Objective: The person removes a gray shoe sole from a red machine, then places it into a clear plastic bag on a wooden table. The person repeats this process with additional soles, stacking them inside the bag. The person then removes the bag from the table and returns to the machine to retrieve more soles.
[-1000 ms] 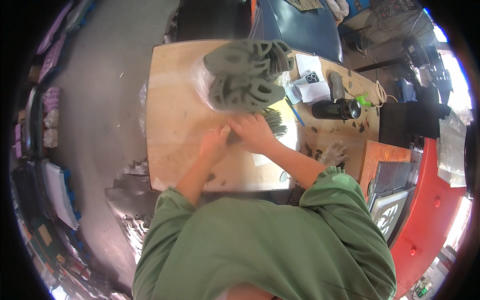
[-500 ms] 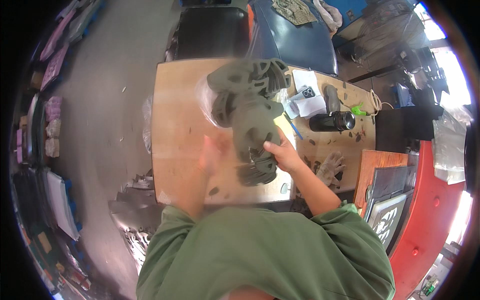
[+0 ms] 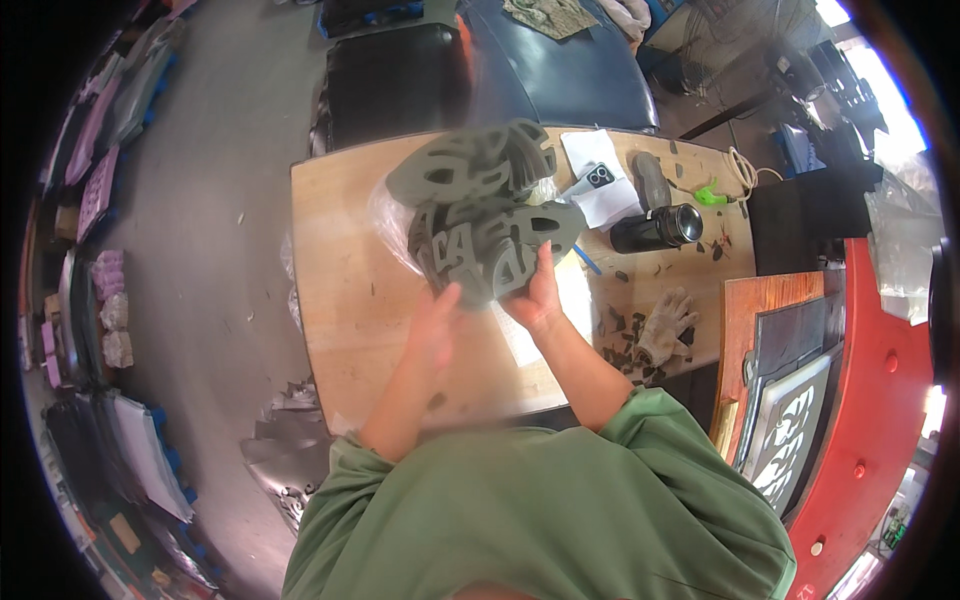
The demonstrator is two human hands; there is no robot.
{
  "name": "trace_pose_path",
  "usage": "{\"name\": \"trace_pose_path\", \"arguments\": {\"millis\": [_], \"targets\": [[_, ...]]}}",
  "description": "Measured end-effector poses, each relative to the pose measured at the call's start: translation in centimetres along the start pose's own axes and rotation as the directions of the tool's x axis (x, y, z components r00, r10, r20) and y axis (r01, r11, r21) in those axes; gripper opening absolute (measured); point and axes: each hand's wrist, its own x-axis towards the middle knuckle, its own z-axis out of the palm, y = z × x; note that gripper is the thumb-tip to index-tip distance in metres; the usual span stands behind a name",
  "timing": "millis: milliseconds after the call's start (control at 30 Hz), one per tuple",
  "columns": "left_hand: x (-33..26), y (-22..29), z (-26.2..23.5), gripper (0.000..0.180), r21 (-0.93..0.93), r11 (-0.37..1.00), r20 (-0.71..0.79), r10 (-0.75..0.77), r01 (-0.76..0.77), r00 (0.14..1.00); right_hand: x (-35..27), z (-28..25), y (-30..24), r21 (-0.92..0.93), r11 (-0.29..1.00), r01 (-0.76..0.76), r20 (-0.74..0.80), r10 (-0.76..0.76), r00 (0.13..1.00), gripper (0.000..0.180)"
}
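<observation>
Both of my hands are raised over a wooden table (image 3: 340,290). My right hand (image 3: 535,300) grips a dark grey cut-out piece (image 3: 510,245) with openings in it, lifted above the table. My left hand (image 3: 435,320) is beside it, its fingers against the lower left edge of the same piece; it is blurred. Behind the piece lies a pile of similar grey cut-outs (image 3: 470,165) on a clear plastic bag (image 3: 390,215).
A black flask (image 3: 655,228), white paper with a small dark device (image 3: 600,180), a green item (image 3: 708,192), a work glove (image 3: 665,325) and dark scraps lie on the table's right part. Black and blue cushioned seats (image 3: 395,80) stand behind. A red machine (image 3: 870,380) is at right.
My hands were low on the table a second ago. My right hand has lifted a grey cut-out up and toward the pile, and my left hand has risen to meet it.
</observation>
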Motion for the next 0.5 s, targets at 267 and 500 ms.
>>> {"name": "trace_pose_path", "arguments": {"millis": [267, 500], "targets": [[4.3, 2.3, 0.5, 0.047, 0.105, 0.98, -0.076, 0.179, -0.17, 0.981, 1.6, 2.2, 0.9, -0.05, 0.996, 0.071, -0.05, -0.074, 0.996, 0.063], [7.3, 4.1, -1.3, 0.051, 0.208, 0.976, -0.106, 0.086, -0.062, 0.991, 2.7, 1.3, 0.2, -0.195, 0.98, -0.048, -0.186, 0.012, 0.983, 0.052]]}}
